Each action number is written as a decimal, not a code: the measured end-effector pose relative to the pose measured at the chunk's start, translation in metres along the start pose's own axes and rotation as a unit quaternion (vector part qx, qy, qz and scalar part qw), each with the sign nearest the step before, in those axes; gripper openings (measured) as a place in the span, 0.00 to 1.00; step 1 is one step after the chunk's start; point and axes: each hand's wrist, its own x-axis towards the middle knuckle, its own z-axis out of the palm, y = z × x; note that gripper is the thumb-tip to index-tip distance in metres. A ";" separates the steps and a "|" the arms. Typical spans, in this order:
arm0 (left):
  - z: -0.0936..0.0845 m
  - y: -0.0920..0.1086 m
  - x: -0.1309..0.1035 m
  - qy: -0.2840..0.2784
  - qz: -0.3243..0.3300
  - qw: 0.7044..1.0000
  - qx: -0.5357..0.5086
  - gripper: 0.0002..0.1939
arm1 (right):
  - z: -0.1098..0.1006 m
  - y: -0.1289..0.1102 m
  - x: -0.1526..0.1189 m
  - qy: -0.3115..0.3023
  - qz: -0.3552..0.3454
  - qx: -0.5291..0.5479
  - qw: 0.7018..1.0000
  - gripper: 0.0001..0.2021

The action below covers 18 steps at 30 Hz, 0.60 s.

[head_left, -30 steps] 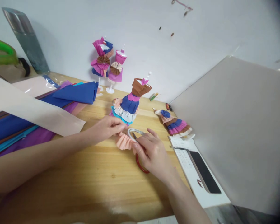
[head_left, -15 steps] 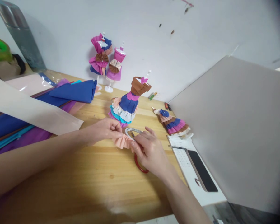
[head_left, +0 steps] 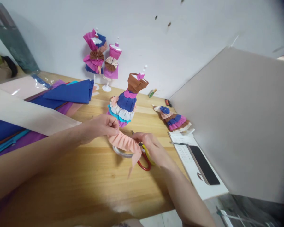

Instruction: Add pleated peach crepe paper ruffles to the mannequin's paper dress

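Before the brown-and-blue paper dress (head_left: 127, 101), bare wooden tabletop (head_left: 92, 189) stretches to its near edge, the left hand (head_left: 101, 126) pinching a ruffled peach paper strip (head_left: 125, 142), the right hand (head_left: 153, 148) over red-and-yellow-handled scissors (head_left: 146, 169), grip unclear.

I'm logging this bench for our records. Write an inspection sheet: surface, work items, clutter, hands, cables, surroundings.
Surface: wooden table, grain showing.
Work items: ruffled peach strip, partly covering a pale ring; red-handled scissors alongside.
Clutter: coloured sheets at left; dark slab on a white board at right.
Hands: left hand pinches the strip; right hand is at the scissors, grip unclear.
Cables: nothing seen.
Surroundings: white wall behind; grey panel at right.
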 end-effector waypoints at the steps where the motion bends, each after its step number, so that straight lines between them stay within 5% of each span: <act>1: -0.002 0.002 -0.001 -0.005 -0.001 1.000 -0.004 0.05 | 0.000 0.005 0.000 -0.006 0.016 0.038 0.999 0.36; 10: -0.023 0.022 -0.012 -0.074 0.012 0.997 0.019 0.07 | -0.012 0.018 0.000 -0.028 0.077 0.077 0.994 0.29; 14: -0.028 0.024 -0.013 -0.022 0.020 0.998 0.049 0.07 | -0.023 0.010 0.001 -0.056 0.083 0.054 0.993 0.20; 18: -0.028 0.016 -0.006 0.034 0.043 0.996 0.073 0.08 | -0.038 -0.004 0.004 -0.021 0.036 -0.040 0.998 0.15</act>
